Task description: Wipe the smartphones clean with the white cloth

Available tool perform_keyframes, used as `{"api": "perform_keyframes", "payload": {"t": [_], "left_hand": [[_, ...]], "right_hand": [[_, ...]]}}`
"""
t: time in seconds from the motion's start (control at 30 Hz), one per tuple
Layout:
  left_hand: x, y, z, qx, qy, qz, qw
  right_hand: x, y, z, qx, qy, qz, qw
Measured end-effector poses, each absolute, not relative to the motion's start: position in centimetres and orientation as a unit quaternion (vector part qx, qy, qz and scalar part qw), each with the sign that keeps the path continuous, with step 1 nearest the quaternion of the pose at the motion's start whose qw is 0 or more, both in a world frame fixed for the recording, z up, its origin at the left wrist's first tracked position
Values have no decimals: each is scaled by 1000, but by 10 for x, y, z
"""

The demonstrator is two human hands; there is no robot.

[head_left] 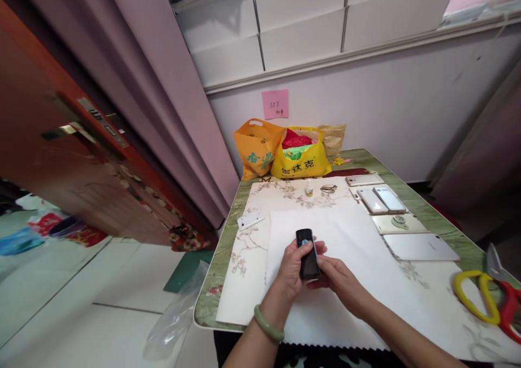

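A small black phone (310,267) is held upright over the white cloth (350,238) in the middle of the table. My left hand (291,265) wraps round its left side, with the thumb on its upper face, near the keys. The fingers of my right hand (336,278) touch the phone's lower right edge. On my left wrist is a green bangle (268,323). To the left of the cloth lies a white phone (250,220).
Several phones, among them a large silver one (421,247), lie along the right side. Scissors (476,297) with yellow and red handles rest at the right front. An orange bag (256,148) and a yellow bag (301,164) stand at the back, near a small bottle (309,188).
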State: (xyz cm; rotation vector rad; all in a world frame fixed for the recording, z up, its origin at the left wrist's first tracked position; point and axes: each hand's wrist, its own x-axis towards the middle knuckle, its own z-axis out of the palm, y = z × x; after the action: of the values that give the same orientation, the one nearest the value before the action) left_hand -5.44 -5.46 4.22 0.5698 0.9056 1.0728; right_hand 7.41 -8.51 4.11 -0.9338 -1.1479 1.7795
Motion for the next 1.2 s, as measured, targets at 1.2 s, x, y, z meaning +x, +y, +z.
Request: {"api": "perform_keyframes", "payload": {"t": [1.2], "left_hand": [[-229,47,30,757,617,216,19]], "right_hand": [[292,-29,39,-742,-460,173,456]]}}
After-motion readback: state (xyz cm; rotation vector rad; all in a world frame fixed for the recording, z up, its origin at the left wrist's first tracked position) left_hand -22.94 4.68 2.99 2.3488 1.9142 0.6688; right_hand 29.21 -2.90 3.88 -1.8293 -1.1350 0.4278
